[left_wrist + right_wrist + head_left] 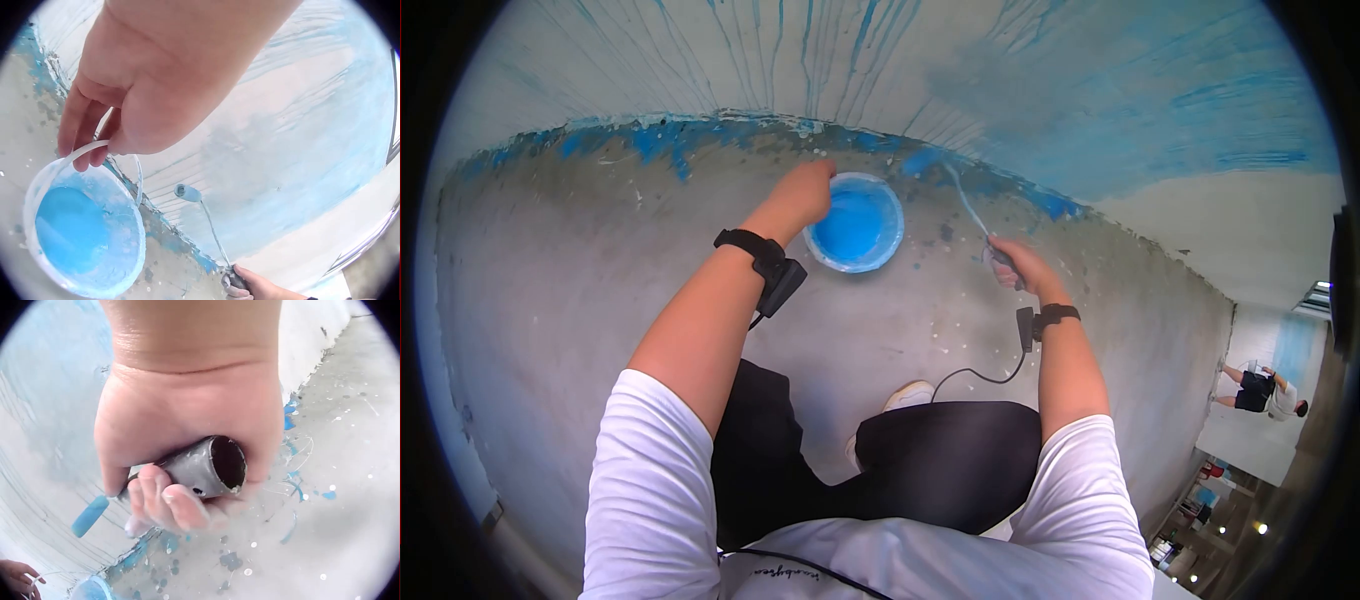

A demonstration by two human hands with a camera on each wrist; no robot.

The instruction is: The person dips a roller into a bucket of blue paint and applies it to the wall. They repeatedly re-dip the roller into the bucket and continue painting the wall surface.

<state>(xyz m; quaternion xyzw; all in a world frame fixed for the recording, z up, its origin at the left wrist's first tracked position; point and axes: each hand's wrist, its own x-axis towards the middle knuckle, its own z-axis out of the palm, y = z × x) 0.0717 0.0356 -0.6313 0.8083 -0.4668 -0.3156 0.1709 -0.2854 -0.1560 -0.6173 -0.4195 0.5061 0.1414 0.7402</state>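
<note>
In the head view my left hand (802,192) is at the rim of a white bucket (897,228) containing bright blue paint (845,228). The left wrist view shows its fingers curled around the bucket's thin white bail handle (87,148). My right hand (1028,268) grips the dark handle (199,469) of a paint roller. A thin bent metal frame (968,203) leads from that handle to the small blue roller sleeve (920,162). The sleeve is to the right of the bucket, near the base of the wall. White smears mark the right fingers.
The wall (1100,100) bears blue patches and long drips. Blue paint blotches run along its lower edge, and the grey floor (700,260) is spotted. A cable (975,375) hangs from the right wrist camera. Far to the right, another person (1265,390) stands near a wall.
</note>
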